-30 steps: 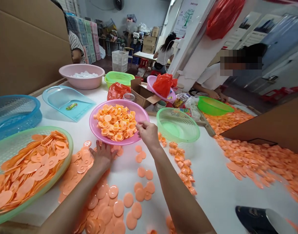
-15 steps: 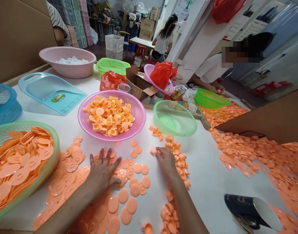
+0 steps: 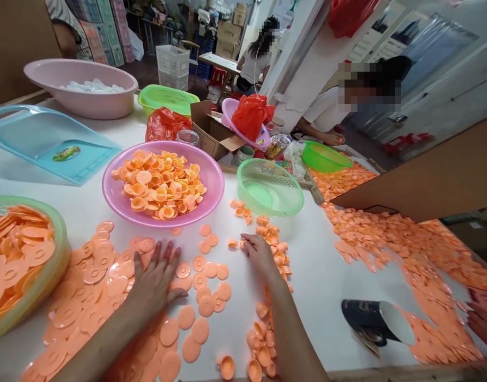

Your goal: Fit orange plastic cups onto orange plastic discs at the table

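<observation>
My left hand (image 3: pixel 154 281) lies flat with fingers spread on a layer of thin orange plastic discs (image 3: pixel 102 281), some with a raised ring like small saucers. My right hand (image 3: pixel 259 257) is bent over the table, its fingertips closed on a small orange toy cup (image 3: pixel 242 245); another little cup lies just left of it. A row of loose toy cups (image 3: pixel 263 339) runs beside and partly under my right forearm. Beyond my hands stands a pink basin (image 3: pixel 112 201) heaped with more cups. At the left, a pale green basket (image 3: pixel 62 260) is full of discs.
An empty green colander (image 3: pixel 293 199) stands beyond my right hand. A blue dustpan (image 3: pixel 96 164) lies back left, near a pink tub (image 3: pixel 116 101). A dark mug (image 3: pixel 366 318) lies on its side at right, near spread orange pieces (image 3: pixel 426 297). Another person's hand (image 3: pixel 484 323) shows at the right edge.
The view has swung right, so everything sits further left. My right hand's fingers have reached a second cup beside the first. My left hand stays flat on the discs. Another person's hand has appeared at right.
</observation>
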